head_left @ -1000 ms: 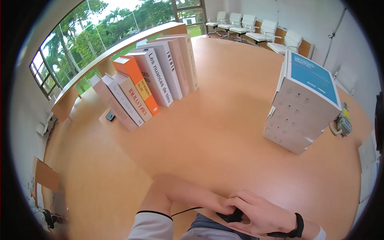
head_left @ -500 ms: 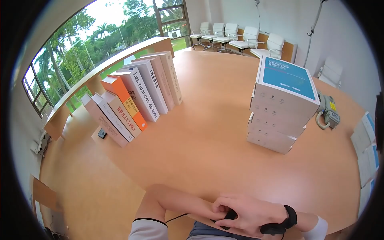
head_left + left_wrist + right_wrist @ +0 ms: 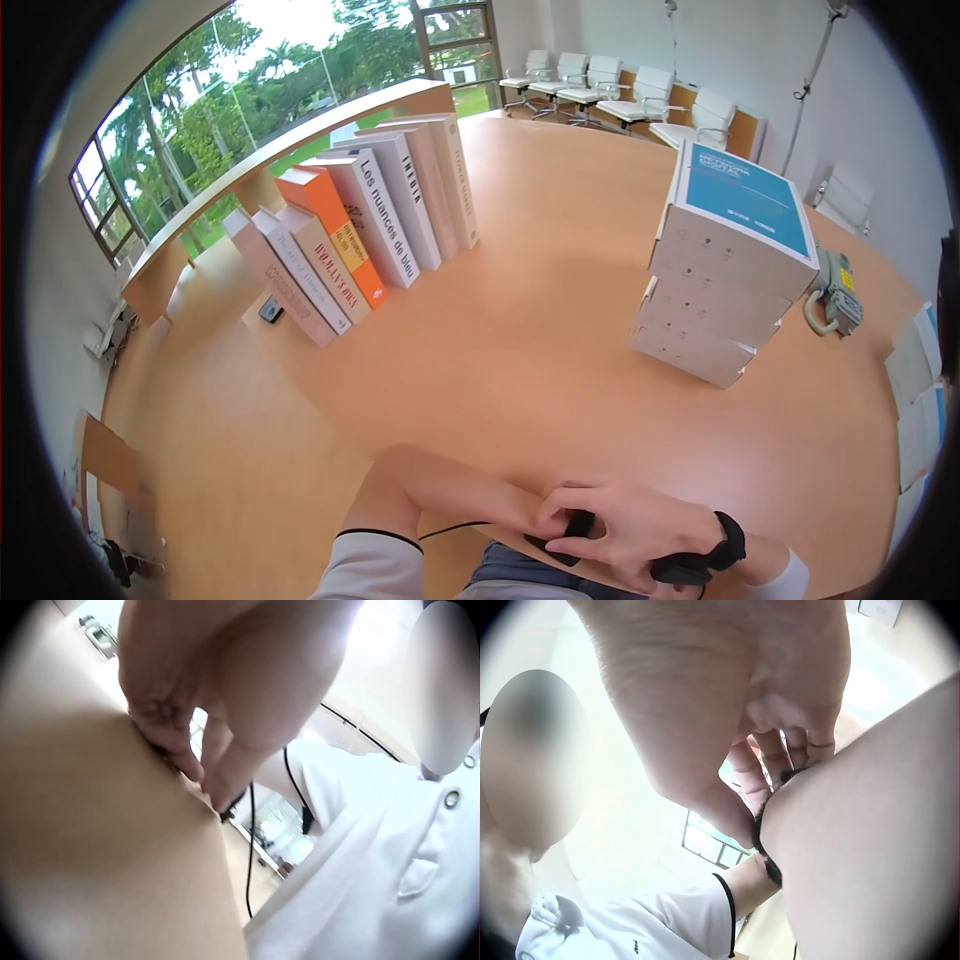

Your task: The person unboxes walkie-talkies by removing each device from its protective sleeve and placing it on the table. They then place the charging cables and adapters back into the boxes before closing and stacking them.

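Note:
Both forearms are crossed low in the head view, by the table's near edge. My right hand [image 3: 630, 530] curls its fingers and thumb round a black wrist device [image 3: 578, 526] on my left wrist. The right wrist view shows my right hand [image 3: 720, 690] with its fingertips against a dark strap [image 3: 771, 871] there. Beneath the right hand, my left hand is mostly hidden from the head camera. In the left wrist view my left hand [image 3: 232, 675] bends its fingers and thumb together at the right forearm [image 3: 105, 832], by a small black piece [image 3: 229, 814] of the wrist gear.
A row of books [image 3: 385, 215] leans on the table [image 3: 500, 370] at left, with a small dark object [image 3: 270, 309] beside it. Stacked white boxes [image 3: 705, 300] stand at right, a telephone [image 3: 838, 295] behind them. White chairs [image 3: 650, 95] line the far wall.
The head view has shifted, so the books and boxes sit elsewhere in the frame. The hands stay crossed at the wrists; the right fingers have moved slightly on the black device.

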`<act>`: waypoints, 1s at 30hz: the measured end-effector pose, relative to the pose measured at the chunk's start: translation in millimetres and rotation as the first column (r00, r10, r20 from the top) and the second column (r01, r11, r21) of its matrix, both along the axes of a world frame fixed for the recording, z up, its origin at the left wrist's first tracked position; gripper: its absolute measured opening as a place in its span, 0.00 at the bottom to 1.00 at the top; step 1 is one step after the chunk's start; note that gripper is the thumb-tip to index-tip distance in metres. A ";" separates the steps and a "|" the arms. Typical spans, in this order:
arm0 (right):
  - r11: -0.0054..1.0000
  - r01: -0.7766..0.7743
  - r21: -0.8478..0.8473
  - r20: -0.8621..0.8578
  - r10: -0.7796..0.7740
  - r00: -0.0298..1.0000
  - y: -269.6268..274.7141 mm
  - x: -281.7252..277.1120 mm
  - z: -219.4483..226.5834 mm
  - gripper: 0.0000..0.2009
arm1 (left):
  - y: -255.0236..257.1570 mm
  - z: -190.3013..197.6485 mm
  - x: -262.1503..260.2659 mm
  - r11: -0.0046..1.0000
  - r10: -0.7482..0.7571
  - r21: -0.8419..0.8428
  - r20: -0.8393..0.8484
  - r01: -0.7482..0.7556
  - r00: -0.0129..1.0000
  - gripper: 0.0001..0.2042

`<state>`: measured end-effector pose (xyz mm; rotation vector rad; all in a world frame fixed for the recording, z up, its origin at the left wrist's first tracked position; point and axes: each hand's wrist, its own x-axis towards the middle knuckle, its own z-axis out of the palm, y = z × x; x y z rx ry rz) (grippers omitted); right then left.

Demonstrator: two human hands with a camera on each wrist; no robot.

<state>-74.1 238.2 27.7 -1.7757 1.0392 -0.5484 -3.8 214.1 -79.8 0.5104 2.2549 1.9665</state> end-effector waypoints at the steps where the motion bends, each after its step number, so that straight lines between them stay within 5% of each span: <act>1: 0.999 0.027 -0.040 0.052 -0.025 0.998 1.2 2.2 0.7 0.14 | 0.5 -1.5 0.5 1.000 0.010 0.000 -0.015 -0.010 1.000 0.12; 4: 0.998 -0.019 -0.057 -0.083 0.014 0.996 0.7 -1.8 0.6 0.15 | 5.8 -4.5 2.4 1.000 0.025 -0.002 -0.073 -0.025 0.997 0.12; 7: 0.973 0.083 0.214 0.131 -0.113 0.985 7.5 -10.9 7.7 0.13 | 8.6 -6.7 3.6 1.000 0.015 -0.007 -0.129 -0.016 0.992 0.11; 10: 0.856 0.472 0.211 0.364 -0.517 0.775 16.6 -34.3 -2.2 0.08 | 11.5 -11.9 -6.0 0.999 -0.025 -0.047 -0.167 0.017 0.986 0.11; 13: 0.697 0.612 0.372 0.390 -0.716 0.579 29.8 -76.5 -26.4 0.08 | 7.3 1.9 -15.2 0.972 -0.136 -0.195 -0.019 0.129 0.991 0.10; 17: 0.630 0.676 0.383 0.278 -0.776 0.565 53.7 -96.7 -50.1 0.16 | -2.1 25.4 -18.9 0.948 -0.184 -0.236 0.146 0.215 0.972 0.10; 20: 0.638 0.656 0.403 0.300 -0.770 0.563 65.3 -111.5 -63.5 0.22 | -6.7 3.7 -28.4 0.965 -0.254 0.115 0.201 0.234 0.946 0.11; 30: 0.665 0.651 0.366 0.280 -0.746 0.604 70.1 -112.9 -70.6 0.23 | -13.2 3.1 -38.4 0.938 -0.278 0.308 0.395 0.159 0.876 0.11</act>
